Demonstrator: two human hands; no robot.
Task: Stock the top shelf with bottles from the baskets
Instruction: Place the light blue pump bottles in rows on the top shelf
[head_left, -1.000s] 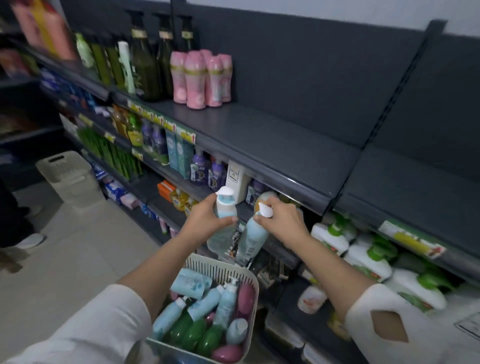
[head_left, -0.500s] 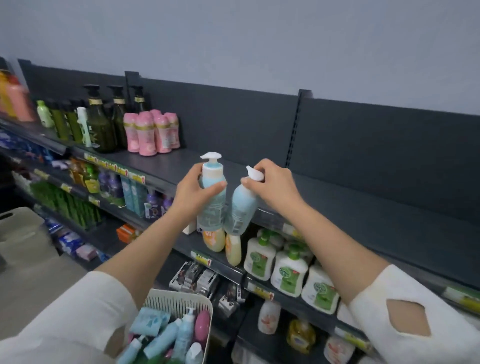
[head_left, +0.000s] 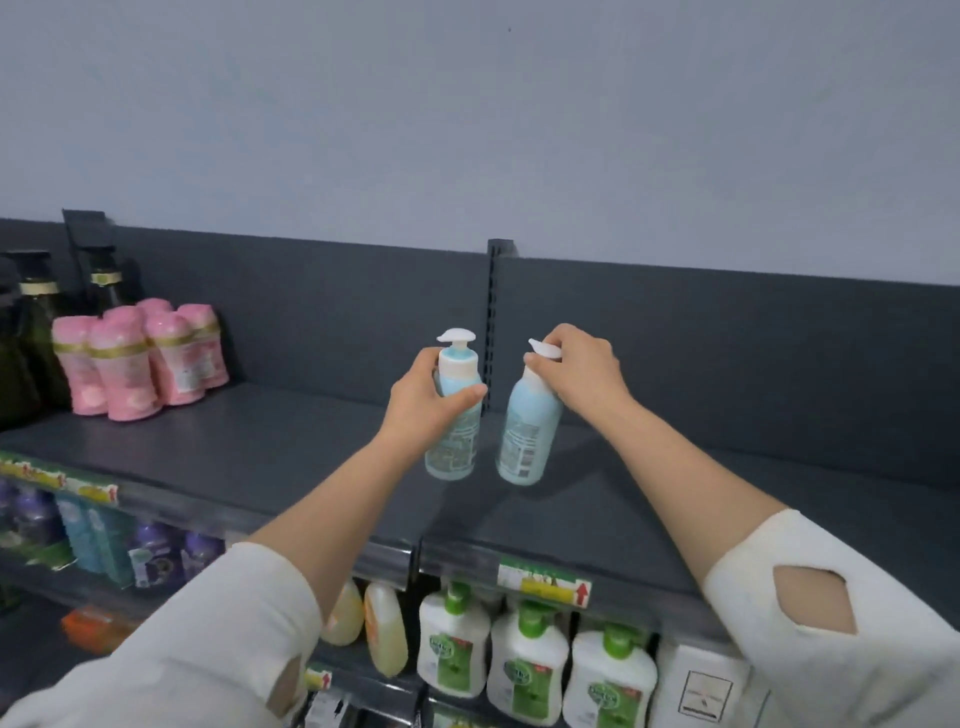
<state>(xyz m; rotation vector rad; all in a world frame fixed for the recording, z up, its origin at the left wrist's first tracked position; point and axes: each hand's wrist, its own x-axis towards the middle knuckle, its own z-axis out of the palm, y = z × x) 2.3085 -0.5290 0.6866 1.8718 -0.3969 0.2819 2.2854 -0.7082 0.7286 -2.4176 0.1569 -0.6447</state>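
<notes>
Dark top shelf (head_left: 291, 467) mid-frame bare; left hand (head_left: 423, 410) wraps upright pump bottle (head_left: 454, 415), right hand (head_left: 582, 371) pinches tilted bottle (head_left: 527, 441) by its cap. Level both, seat bases flat before letting go.

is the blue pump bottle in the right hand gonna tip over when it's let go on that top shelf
Probably, if let go as is: the right hand holds the blue pump bottle tilted, by its pump. It looks tall and narrow, so likely tippy. Stood upright, the flat top shelf should hold it.

A plain pale grey-blue wall (head_left: 467, 114) rises above dark grey metal shelving whose back panels (head_left: 337, 312) meet at a slotted upright (head_left: 493, 322) (lighting soft and even), with a stocked lower shelf (head_left: 78, 577) beneath.
</notes>
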